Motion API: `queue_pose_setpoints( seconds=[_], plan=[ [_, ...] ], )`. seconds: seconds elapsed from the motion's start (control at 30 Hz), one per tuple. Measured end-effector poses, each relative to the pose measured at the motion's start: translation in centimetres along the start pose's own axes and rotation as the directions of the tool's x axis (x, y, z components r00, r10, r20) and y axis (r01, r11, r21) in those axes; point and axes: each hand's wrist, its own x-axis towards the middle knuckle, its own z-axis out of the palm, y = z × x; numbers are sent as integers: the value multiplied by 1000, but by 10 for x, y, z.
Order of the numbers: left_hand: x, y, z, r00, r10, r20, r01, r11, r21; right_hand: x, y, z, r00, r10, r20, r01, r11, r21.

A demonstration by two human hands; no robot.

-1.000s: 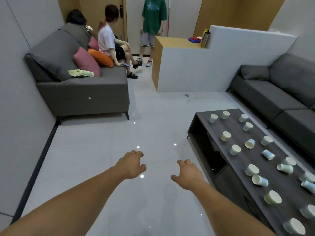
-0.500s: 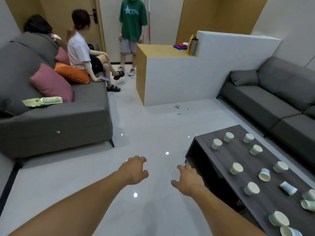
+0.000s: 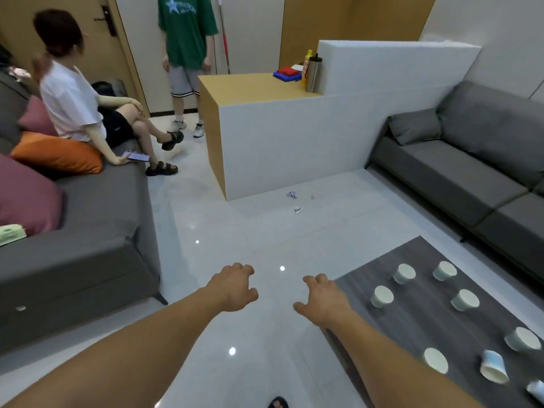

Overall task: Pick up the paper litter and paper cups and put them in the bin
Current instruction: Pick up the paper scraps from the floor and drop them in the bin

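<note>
Just paper cups [image 3: 382, 296], blurred shirt lettering [image 3: 184, 8]

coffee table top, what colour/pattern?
Dark grey wood grain on the coffee table, clearest in the head view.

Counter [image 3: 418, 328]: dark wood-grain top, low on my right, its far corner pointing into the room.
Standing cups [image 3: 382, 296]: six paper cups, all apart from one another; four grouped near the far corner, two closer to me.
Tipped cup [image 3: 493, 369]: blue-patterned, lying on its side towards the counter's near end.
Floor [image 3: 223, 231]: glossy pale tile.
Paper scraps [image 3: 291, 195]: a few small crumpled bits on the floor, well beyond the counter's far corner, near the foot of the white partition [image 3: 294, 136].
</note>
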Motion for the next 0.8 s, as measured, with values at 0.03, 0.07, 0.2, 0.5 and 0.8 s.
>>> queue_pose_setpoints(
  seconds=[0.03, 0.07, 0.2, 0.5, 0.8],
  plan=[
    [20, 3, -11, 1000, -6, -4, 6, 1000, 4, 19, 5, -12, 1000, -12, -4, 12, 1000, 5],
    [41, 6, -21, 1000, -11, -15, 11, 1000, 4, 39, 10, -24, 1000, -23, -14, 23, 1000, 5],
    [117, 21, -56, 1000, -9, -20, 9, 1000, -24, 114, 31, -65, 1000, -4, -23, 4, 1000, 24],
    [337, 47, -121, 996, 77, 42, -77, 997, 16, 294, 87, -133, 994, 110, 1, -110, 993, 39],
    [534, 101, -206, 978, 176, 115, -183, 982, 49, 448, 150, -215, 968, 247, 41, -250, 965, 82]
  ],
)
